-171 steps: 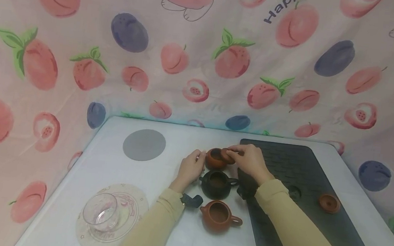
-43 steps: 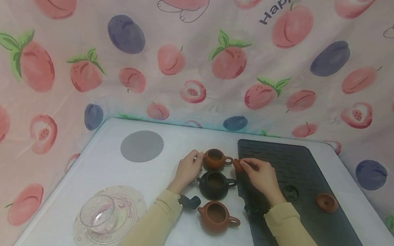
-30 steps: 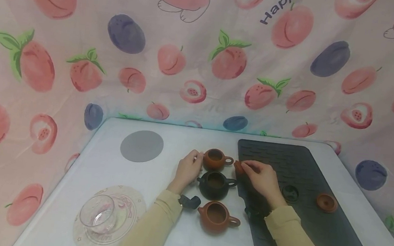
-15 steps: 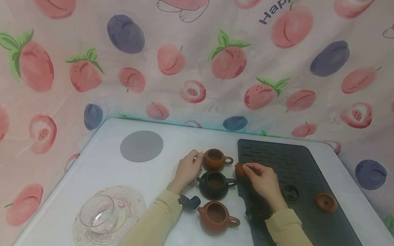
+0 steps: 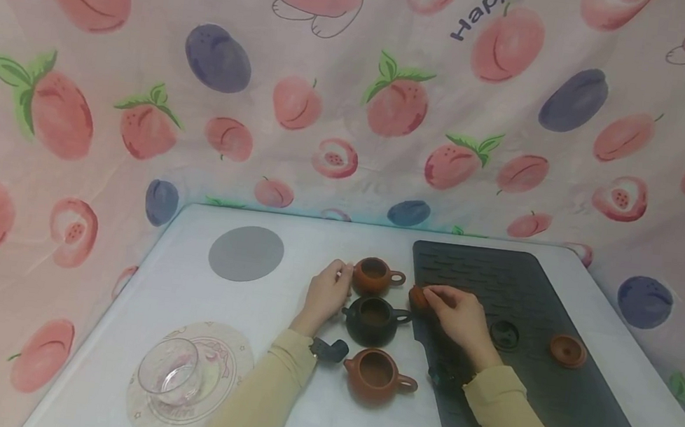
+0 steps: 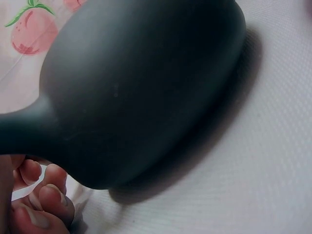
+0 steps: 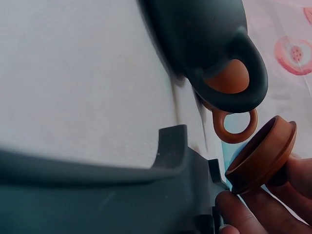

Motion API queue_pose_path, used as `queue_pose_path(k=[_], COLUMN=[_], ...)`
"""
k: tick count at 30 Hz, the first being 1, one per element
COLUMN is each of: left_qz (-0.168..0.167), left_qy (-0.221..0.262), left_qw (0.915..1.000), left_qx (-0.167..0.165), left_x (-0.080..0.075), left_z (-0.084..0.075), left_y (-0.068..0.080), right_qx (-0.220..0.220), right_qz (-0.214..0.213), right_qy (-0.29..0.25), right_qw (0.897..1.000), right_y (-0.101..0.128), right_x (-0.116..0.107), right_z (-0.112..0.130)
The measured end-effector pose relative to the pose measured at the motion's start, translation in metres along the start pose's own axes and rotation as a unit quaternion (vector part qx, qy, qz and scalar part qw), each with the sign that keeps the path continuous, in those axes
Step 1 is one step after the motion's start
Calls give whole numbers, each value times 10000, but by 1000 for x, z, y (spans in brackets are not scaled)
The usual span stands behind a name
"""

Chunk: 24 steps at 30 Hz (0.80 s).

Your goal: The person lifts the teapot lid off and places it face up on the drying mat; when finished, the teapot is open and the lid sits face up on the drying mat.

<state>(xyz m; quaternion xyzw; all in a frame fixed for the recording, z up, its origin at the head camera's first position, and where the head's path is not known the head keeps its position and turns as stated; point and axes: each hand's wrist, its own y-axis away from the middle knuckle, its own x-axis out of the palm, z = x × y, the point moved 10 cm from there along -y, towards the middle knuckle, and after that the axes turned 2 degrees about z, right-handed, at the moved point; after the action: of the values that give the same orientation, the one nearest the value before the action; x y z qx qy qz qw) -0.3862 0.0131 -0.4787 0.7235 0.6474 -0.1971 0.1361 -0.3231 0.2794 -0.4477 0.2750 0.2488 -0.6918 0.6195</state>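
Note:
Three small teapots stand in a line: a reddish-brown teapot (image 5: 371, 277) farthest, a black teapot (image 5: 375, 321) in the middle and a brown clay teapot (image 5: 376, 378) nearest, all uncovered. My left hand (image 5: 329, 291) has curled fingers at the farthest teapot's left side, where its spout is hidden; in the left wrist view the black teapot (image 6: 141, 87) blocks most of this. My right hand (image 5: 456, 316) pinches a reddish-brown teapot lid (image 5: 419, 297) at the left edge of the dark mat (image 5: 547, 420). The lid (image 7: 263, 153) is tilted on its side in the right wrist view.
On the mat lie a dark round lid (image 5: 504, 335) and an upturned brown lid (image 5: 568, 351). At front left a glass bowl (image 5: 172, 370) stands on a patterned round placemat (image 5: 238, 349). Farther back is a grey disc (image 5: 245, 253). A fruit-printed curtain (image 5: 357, 88) hangs behind.
My right hand has carried the lid from above the farthest teapot's opening rightward to the mat's edge, lately inching right and toward me. My left hand stays at that teapot.

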Motion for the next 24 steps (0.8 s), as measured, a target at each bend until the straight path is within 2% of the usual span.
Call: queue_pose_path(k=[24], left_qz=[19], left_qy=[-25], left_qw=[10000], left_qx=[6], left_x=[0], left_z=[1], left_y=[-2], right_qx=[65], right_qz=[-87], right_qy=[-92], right_qw=[9999], right_y=[16], right_x=[-2], right_z=[-6])
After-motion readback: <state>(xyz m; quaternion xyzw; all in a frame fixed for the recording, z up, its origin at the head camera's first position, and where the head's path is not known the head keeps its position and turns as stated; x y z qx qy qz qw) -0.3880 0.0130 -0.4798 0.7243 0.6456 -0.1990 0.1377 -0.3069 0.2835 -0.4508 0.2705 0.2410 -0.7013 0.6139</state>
